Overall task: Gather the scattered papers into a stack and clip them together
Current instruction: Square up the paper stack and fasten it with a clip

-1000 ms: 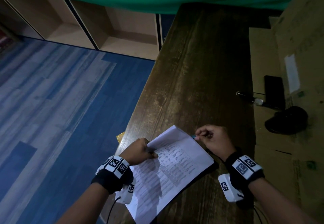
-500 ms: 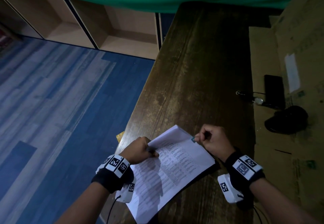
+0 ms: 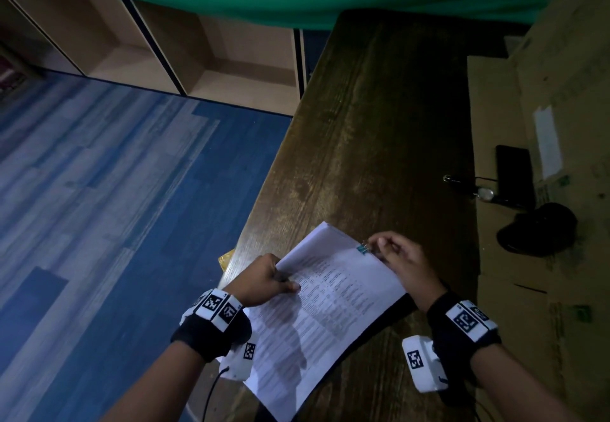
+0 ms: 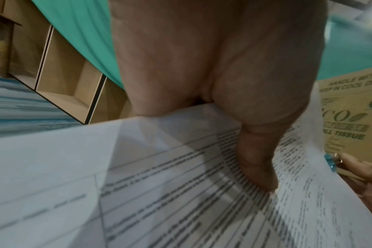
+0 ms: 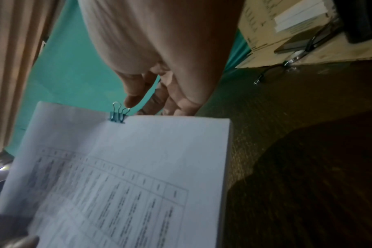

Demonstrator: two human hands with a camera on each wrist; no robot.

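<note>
A stack of printed papers (image 3: 333, 306) lies slanted at the near left edge of the wooden table (image 3: 379, 118). My left hand (image 3: 285, 281) grips its left edge, thumb (image 4: 255, 159) pressed on the top sheet (image 4: 170, 193) and fingers underneath. A small teal binder clip (image 3: 363, 249) bites the stack's far edge, its wire handles standing up (image 5: 117, 115). My right hand (image 3: 378, 245) hovers just behind the clip with loosely bent fingers. In the right wrist view the thumb tip (image 5: 130, 100) is at one wire handle, over the papers (image 5: 138, 167). The clip (image 4: 329, 161) also shows in the left wrist view.
Flattened cardboard (image 3: 561, 91) covers the table's right side. On it lie a black phone (image 3: 515, 174), a metal key ring (image 3: 483, 193) and a black lump (image 3: 538, 228). Blue floor (image 3: 115, 207) drops away left of the table edge; a yellow scrap (image 3: 226, 258) sticks out there.
My right hand has let the pinched clip go; it now sits on the stack's far edge with the fingers eased back. The left hand keeps its grip.
</note>
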